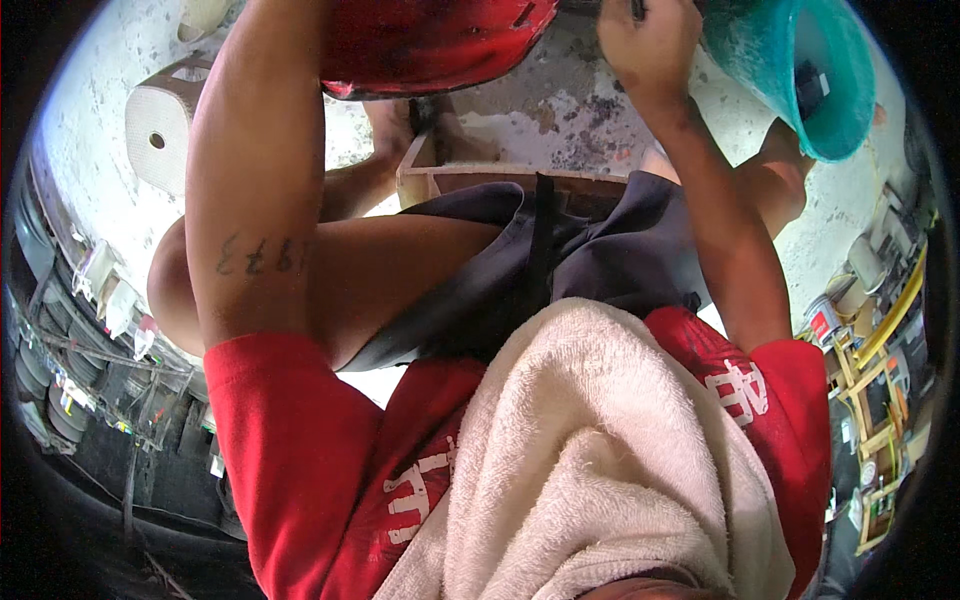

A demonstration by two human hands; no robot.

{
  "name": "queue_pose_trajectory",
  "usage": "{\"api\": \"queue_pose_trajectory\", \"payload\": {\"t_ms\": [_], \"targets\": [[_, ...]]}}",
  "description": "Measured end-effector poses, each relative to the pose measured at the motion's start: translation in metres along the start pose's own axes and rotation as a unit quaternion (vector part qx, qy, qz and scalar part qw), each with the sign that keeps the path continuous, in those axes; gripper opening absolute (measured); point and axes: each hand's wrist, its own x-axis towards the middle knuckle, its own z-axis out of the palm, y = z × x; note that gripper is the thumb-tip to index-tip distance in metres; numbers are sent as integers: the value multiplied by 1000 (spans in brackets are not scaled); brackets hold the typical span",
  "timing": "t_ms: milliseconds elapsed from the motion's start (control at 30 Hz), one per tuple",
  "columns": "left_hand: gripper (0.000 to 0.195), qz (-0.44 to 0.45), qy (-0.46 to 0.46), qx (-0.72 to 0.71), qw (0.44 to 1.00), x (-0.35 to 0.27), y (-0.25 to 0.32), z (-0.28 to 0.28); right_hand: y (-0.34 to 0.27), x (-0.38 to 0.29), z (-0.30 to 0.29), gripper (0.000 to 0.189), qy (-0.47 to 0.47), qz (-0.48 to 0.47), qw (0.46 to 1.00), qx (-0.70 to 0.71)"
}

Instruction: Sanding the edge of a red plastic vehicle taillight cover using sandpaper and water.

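My right hand point(651, 45) is at the top edge, with its fingers curled around a dark thing point(637, 9) of which only a little shows. My left forearm point(259, 142) runs up past the top edge, so the left hand is out of view. Between the two arms is a glossy red curved panel point(442, 45) with a dark lower edge and a narrow slot; its upper part is cut off. To the right of my right hand is a teal bucket point(840, 139), its mouth facing right in the view. Something dark with a white patch point(814, 86) shows inside it.
A low wooden frame point(517, 171) is partly under my shorts. On the left lies a pale textured block point(157, 142) with a round hole. Stained concrete floor point(540, 127) surrounds my feet. Tyres point(64, 409) line the left rim; a wooden rack point(874, 442) and cans point(825, 319) are right.
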Motion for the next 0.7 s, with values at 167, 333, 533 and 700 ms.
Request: {"api": "queue_pose_trajectory", "payload": {"t_ms": [167, 333, 533, 700], "targets": [[7, -29, 6, 52, 998, -6, 12, -3, -32, -22, 6, 27, 59, -89, 991, 75], [5, -24, 27, 42, 998, -7, 11, -1, -11, 2, 9, 41, 34, 70, 997, -17], [5, -28, -15, -3, 999, 3, 26, 7, 9, -13, 1, 35, 58, -18, 997, 52], [11, -35, 52, 160, 985, -23, -20, -3, 14, 20, -48, 28, -8, 107, 994, 34]]}}
